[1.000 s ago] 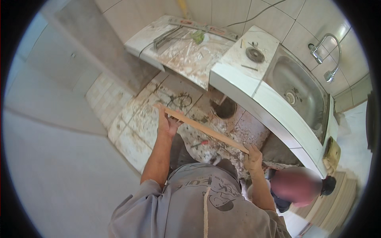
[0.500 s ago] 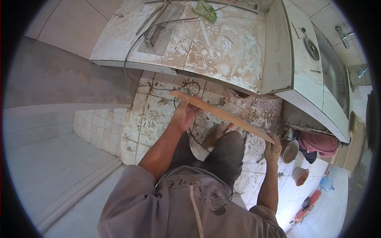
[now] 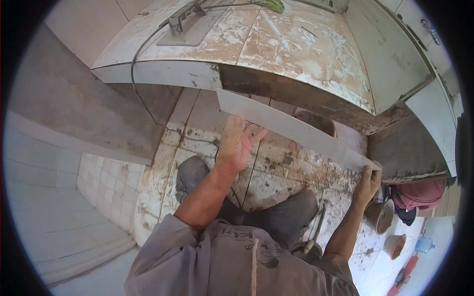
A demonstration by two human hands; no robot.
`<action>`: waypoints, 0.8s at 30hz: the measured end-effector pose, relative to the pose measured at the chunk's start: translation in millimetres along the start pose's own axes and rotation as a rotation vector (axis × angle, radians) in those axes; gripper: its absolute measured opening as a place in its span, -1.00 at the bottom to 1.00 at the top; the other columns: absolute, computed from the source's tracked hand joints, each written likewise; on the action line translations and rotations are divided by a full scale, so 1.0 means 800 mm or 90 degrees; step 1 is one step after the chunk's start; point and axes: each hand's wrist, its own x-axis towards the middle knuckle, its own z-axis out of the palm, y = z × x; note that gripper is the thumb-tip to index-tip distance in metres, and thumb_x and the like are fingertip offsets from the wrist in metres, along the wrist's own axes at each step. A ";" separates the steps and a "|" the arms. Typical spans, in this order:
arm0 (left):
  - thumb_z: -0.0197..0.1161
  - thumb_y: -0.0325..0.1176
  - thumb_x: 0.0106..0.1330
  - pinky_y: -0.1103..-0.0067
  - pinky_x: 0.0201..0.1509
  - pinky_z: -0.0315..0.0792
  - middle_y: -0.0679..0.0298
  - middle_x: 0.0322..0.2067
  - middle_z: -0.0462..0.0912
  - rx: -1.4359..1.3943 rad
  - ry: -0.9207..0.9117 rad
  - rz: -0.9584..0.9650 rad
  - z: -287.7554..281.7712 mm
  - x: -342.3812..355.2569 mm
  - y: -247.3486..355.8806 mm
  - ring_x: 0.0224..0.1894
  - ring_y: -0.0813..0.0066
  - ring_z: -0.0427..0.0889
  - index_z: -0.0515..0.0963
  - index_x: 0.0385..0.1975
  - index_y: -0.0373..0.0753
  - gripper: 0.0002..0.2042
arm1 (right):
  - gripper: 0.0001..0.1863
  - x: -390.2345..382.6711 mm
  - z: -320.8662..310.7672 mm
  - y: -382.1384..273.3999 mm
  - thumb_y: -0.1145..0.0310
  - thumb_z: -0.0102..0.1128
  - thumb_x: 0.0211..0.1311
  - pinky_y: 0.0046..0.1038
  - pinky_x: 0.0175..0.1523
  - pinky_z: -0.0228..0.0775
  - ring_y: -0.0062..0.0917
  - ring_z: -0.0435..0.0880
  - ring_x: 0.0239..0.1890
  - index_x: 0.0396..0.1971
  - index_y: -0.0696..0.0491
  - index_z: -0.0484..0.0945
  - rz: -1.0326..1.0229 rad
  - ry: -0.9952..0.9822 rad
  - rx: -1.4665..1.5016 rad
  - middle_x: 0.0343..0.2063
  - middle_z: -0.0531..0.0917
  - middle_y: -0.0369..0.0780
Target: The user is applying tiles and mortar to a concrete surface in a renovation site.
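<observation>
A long pale flat strip (image 3: pixel 291 126) slants below the front edge of the dirty tiled counter (image 3: pixel 306 54), beside a dark exposed band (image 3: pixel 296 86). My left hand (image 3: pixel 237 145) holds its lower edge near the left end, some fingers spread out. My right hand (image 3: pixel 368 182) grips the right end, with thumb and fingers closed on it. My bent dark-clad legs (image 3: pixel 276 217) are on the stained tile floor (image 3: pixel 266 167) beneath.
A metal tool (image 3: pixel 180 27) with a cable (image 3: pixel 136 74) and a green item (image 3: pixel 271 6) lie on the counter. Buckets (image 3: pixel 380 217), a maroon bundle (image 3: pixel 414 197), a blue jug (image 3: pixel 424 244) and a long tool (image 3: pixel 316 227) are at right. A low tiled ledge (image 3: pixel 59 187) is at left.
My view has swung down and closer to the counter front. The strip has turned from tan wood-coloured to showing a pale face and now sits nearer the counter edge; both hands moved with it.
</observation>
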 end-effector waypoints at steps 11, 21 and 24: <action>0.05 -0.27 0.44 0.28 0.25 0.36 0.18 0.12 0.40 -0.007 0.007 0.084 -0.025 0.028 -0.029 0.18 0.21 0.43 0.18 0.20 -0.16 -0.60 | -0.69 0.028 0.047 0.022 0.24 0.05 0.38 -0.45 0.03 0.35 -0.55 0.48 -0.10 -0.06 0.16 0.47 0.035 0.038 0.167 -0.19 0.54 -0.26; 0.09 -0.21 0.42 0.29 0.18 0.44 0.18 0.10 0.40 -0.020 0.009 0.080 -0.006 0.054 -0.035 0.13 0.23 0.48 0.18 0.16 -0.19 -0.59 | -0.54 0.043 0.062 -0.003 0.06 -0.13 0.45 -0.28 0.04 0.47 -0.41 0.46 0.08 0.16 0.05 0.28 0.131 0.011 0.263 0.07 0.39 -0.16; 0.10 -0.21 0.42 0.32 0.14 0.47 0.18 0.07 0.41 -0.005 0.030 0.081 0.001 0.057 -0.032 0.11 0.24 0.49 0.19 0.14 -0.21 -0.59 | -0.53 0.050 0.058 -0.015 0.05 -0.10 0.44 -0.29 0.01 0.49 -0.41 0.48 0.04 0.16 0.04 0.29 0.106 0.034 0.275 0.04 0.42 -0.17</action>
